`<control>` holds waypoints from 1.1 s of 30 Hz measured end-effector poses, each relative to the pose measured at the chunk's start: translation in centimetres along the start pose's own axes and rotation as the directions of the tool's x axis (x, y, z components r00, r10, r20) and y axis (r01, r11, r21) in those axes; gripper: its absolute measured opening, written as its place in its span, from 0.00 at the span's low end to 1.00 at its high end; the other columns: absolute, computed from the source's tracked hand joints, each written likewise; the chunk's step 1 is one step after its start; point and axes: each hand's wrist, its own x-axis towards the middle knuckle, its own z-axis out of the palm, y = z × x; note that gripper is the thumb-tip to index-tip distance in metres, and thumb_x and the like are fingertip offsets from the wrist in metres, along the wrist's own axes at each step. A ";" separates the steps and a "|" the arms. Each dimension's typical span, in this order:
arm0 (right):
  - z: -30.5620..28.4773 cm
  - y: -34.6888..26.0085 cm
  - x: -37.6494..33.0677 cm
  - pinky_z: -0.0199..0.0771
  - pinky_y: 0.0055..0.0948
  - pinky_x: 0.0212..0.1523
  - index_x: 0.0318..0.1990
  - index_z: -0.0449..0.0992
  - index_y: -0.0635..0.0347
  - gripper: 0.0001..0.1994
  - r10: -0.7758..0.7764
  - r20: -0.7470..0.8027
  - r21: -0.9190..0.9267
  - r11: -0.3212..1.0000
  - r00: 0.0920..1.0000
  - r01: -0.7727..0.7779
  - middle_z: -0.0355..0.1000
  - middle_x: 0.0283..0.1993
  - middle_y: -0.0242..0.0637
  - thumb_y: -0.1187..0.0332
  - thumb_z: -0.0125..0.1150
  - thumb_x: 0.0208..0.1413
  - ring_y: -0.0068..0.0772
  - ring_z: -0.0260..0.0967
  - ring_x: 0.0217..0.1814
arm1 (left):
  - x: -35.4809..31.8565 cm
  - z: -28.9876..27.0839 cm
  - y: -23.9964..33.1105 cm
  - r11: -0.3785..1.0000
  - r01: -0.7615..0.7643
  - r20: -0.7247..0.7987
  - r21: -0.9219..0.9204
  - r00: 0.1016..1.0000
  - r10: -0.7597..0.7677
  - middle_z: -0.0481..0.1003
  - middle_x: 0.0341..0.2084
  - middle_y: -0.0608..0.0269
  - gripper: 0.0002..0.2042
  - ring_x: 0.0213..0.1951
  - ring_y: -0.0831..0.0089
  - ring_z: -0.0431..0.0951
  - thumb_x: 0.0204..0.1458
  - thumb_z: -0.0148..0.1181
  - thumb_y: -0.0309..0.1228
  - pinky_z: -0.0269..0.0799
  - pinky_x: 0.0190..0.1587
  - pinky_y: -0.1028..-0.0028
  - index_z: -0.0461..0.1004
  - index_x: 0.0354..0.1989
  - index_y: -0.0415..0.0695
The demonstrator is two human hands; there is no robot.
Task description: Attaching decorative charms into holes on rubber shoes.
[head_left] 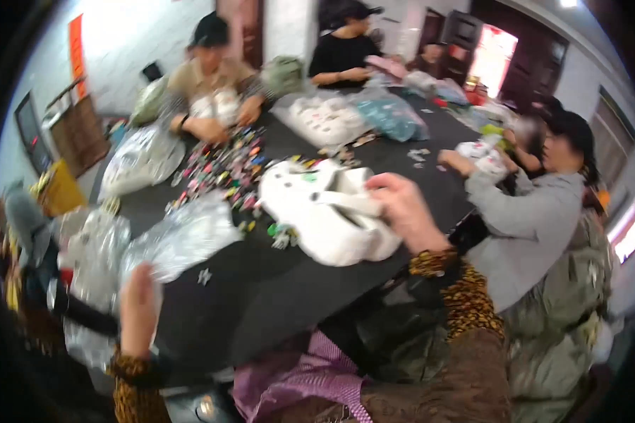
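A pair of white foam clogs (317, 208) rests on the dark table (282, 296) in front of me, with small coloured charms on their tops. My right hand (406, 211) reaches in from the right, its fingers closed on the back strap of one clog. At the near left, my left hand (137, 307) is raised with its fingers stretched upward and looks bare of any object. It is beside a clear plastic bag (187, 240); whether it touches the bag is unclear. A small cluster of charms (282, 235) lies just left of the clogs.
A heap of colourful charms (222, 169) spreads beyond the clogs. Bags of white clogs (324, 120) and a bluish bag (391, 116) stand farther back. One grey star-shaped charm (204, 276) lies near the front edge. Several people work around the table, one (543, 190) close on my right.
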 end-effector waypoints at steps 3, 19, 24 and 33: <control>3.3 -1.0 -0.6 0.72 0.22 0.34 0.43 0.77 0.65 0.10 0.024 -0.002 0.238 0.971 1.000 -0.023 0.75 0.36 0.33 0.73 0.58 0.54 0.20 0.70 0.33 | 2.1 -1.6 -3.2 0.899 0.302 -0.144 -0.317 0.922 -0.360 0.73 0.52 0.56 0.17 0.54 0.68 0.72 0.61 0.47 0.20 0.64 0.58 0.72 0.67 0.58 0.33; 11.6 -3.1 -3.9 0.60 0.51 0.61 0.55 0.68 0.62 0.19 -0.470 0.627 -0.313 0.579 0.622 0.753 0.66 0.55 0.47 0.65 0.59 0.58 0.51 0.65 0.58 | 6.7 -2.2 3.8 0.663 0.054 -0.180 -0.747 0.943 -0.279 0.71 0.53 0.58 0.19 0.53 0.69 0.74 0.64 0.45 0.24 0.69 0.55 0.72 0.62 0.63 0.36; 11.9 -2.1 -1.7 0.56 0.46 0.65 0.66 0.56 0.63 0.29 -0.609 0.383 -0.220 0.670 0.695 0.709 0.56 0.67 0.53 0.66 0.57 0.60 0.51 0.54 0.69 | 5.9 0.0 10.0 0.912 -0.087 0.098 -0.400 0.986 0.137 0.73 0.51 0.52 0.16 0.55 0.62 0.73 0.59 0.46 0.18 0.67 0.58 0.66 0.70 0.54 0.35; 12.2 -3.8 -2.8 0.48 0.46 0.71 0.69 0.53 0.63 0.35 -0.755 0.422 -0.166 0.480 0.502 0.861 0.47 0.72 0.56 0.54 0.57 0.60 0.59 0.47 0.73 | 3.4 7.1 13.7 0.910 -0.275 0.570 -0.310 0.713 0.409 0.71 0.49 0.43 0.18 0.55 0.41 0.67 0.50 0.59 0.23 0.62 0.58 0.53 0.72 0.51 0.41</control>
